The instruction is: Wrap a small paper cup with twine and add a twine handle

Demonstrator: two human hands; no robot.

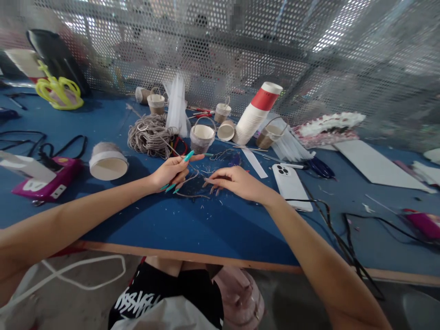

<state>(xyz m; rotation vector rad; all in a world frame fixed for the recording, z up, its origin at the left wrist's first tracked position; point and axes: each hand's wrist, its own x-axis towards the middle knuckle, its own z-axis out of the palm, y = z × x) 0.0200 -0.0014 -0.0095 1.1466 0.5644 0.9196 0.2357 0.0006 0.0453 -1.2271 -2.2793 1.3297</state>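
Note:
My left hand (173, 173), with long teal nails, is closed round a thin grey-brown cord (192, 196), whose loose end trails to the right over the blue table. Just right of it, my right hand (231, 182) has its fingertips pinched together close to the cord; whatever is between them is too small to make out. A small cord-wrapped paper cup with a handle (202, 137) stands behind my left hand. Beyond that hand, to the left, lies a tangled bundle of the same cord (150, 134).
A larger cup wrapped at its base (108, 165) lies left, near a magenta device (51, 181). Stacked paper cups (256, 114) lean behind my right hand, with clear glue sticks (178, 107) further left. A white phone (292, 187) and dark cables (326, 215) lie right. Perforated metal (206, 55) backs the table.

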